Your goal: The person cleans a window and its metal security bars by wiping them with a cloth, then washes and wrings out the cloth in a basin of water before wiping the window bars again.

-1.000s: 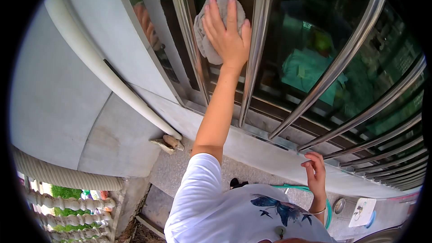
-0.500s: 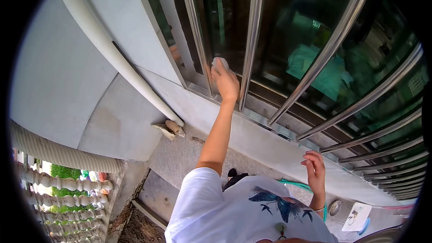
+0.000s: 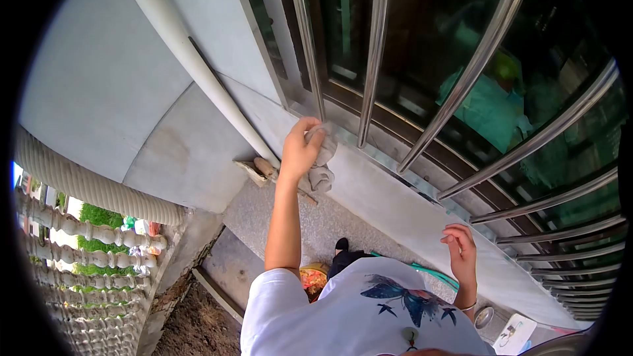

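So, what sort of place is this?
Probably an outdoor walkway or terrace beside a house: metal bars cover a dark window, a white pipe runs along the wall, and greenery shows through a balustrade.

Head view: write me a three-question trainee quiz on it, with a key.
1. Multiple choice: what does the left hand hold? (a) a brush (b) a cloth (c) a bottle
2. True or false: the right hand is gripping a metal bar.
3. Fill in the blank: a bracelet circles the ____ wrist.

Key: 1. b; 2. false; 3. right
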Available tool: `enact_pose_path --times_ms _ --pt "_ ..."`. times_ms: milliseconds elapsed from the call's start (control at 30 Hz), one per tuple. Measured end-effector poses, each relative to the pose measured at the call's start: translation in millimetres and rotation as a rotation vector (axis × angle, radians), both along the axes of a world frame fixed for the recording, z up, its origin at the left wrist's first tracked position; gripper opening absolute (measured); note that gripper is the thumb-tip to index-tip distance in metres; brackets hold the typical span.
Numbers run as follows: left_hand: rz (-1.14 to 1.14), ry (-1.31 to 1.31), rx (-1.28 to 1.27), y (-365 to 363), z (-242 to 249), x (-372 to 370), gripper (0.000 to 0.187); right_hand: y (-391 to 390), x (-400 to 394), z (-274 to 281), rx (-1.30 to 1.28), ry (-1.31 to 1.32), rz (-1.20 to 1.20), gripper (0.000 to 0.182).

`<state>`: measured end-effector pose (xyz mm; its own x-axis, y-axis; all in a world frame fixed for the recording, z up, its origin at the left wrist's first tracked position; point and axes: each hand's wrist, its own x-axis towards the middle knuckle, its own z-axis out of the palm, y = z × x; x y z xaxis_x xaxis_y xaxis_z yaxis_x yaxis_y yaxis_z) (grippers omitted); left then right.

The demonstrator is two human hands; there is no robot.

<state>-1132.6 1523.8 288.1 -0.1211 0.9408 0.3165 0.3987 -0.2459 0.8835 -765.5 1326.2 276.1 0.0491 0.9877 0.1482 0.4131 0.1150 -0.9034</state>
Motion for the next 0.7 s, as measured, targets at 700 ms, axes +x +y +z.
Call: enact_pose_path --times_ms 700 --pt "-2.016 0.493 -0.172 -242.8 -48.0 413.3 0.061 -276.8 57.3 -105.0 0.029 0.774 -0.976 0.023"
